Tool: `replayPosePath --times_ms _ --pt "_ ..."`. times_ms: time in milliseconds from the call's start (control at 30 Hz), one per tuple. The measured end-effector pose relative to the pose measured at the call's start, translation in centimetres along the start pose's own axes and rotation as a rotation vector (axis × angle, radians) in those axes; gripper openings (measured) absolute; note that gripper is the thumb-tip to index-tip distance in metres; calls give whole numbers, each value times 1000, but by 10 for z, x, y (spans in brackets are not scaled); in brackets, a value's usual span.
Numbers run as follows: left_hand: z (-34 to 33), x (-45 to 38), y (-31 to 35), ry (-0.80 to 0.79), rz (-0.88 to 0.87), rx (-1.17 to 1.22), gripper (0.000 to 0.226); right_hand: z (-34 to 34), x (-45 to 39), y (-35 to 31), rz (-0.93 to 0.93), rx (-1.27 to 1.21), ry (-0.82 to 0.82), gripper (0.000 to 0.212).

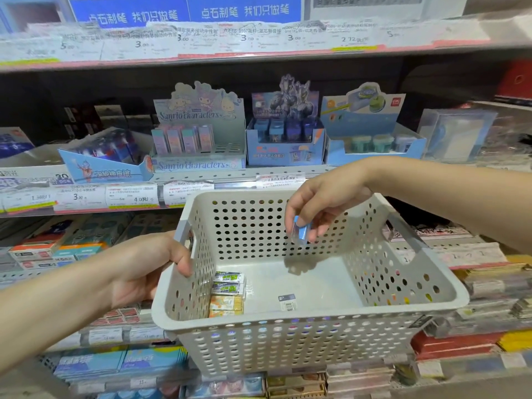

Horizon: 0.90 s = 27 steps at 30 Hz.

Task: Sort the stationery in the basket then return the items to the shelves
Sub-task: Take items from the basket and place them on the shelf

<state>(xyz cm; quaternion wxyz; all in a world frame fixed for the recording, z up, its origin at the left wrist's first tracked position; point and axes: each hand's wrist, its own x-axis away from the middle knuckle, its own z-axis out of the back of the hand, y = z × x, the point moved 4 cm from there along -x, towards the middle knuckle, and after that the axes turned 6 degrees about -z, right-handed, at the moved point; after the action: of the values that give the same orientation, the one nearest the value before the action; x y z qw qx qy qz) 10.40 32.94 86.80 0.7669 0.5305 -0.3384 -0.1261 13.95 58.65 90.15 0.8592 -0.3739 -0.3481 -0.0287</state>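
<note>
A white perforated basket (403, 300) is held up in front of the store shelves. My left hand (144, 266) grips its left handle. Above the basket's middle, my right hand (319, 205) pinches a small blue and clear sharpener (300, 230) in its fingertips. On the basket floor by the left wall lie green-labelled erasers (230, 282) and yellow erasers (226, 305). One small blue and white item (287, 301) lies alone near the middle of the floor.
The shelf behind holds display boxes: a Sanrio eraser box (198, 136), a blue sharpener box (285, 139), a box of round sharpeners (374, 139) and a tilted blue box (106, 156). Price tags line the shelf edges. Lower shelves carry stacked stationery packs.
</note>
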Motion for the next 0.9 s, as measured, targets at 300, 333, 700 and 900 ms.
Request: replayPosePath --times_ms 300,333,700,900 --pt "-2 5 2 63 -25 -38 75 40 22 -26 159 -19 220 18" --pt "-2 5 2 77 -24 -42 74 47 26 -32 185 -3 286 17" --pt "-3 4 3 122 57 -43 78 110 15 -80 200 474 1058 37" --pt "-2 3 7 136 77 -32 79 114 -5 -92 218 587 1035 38"
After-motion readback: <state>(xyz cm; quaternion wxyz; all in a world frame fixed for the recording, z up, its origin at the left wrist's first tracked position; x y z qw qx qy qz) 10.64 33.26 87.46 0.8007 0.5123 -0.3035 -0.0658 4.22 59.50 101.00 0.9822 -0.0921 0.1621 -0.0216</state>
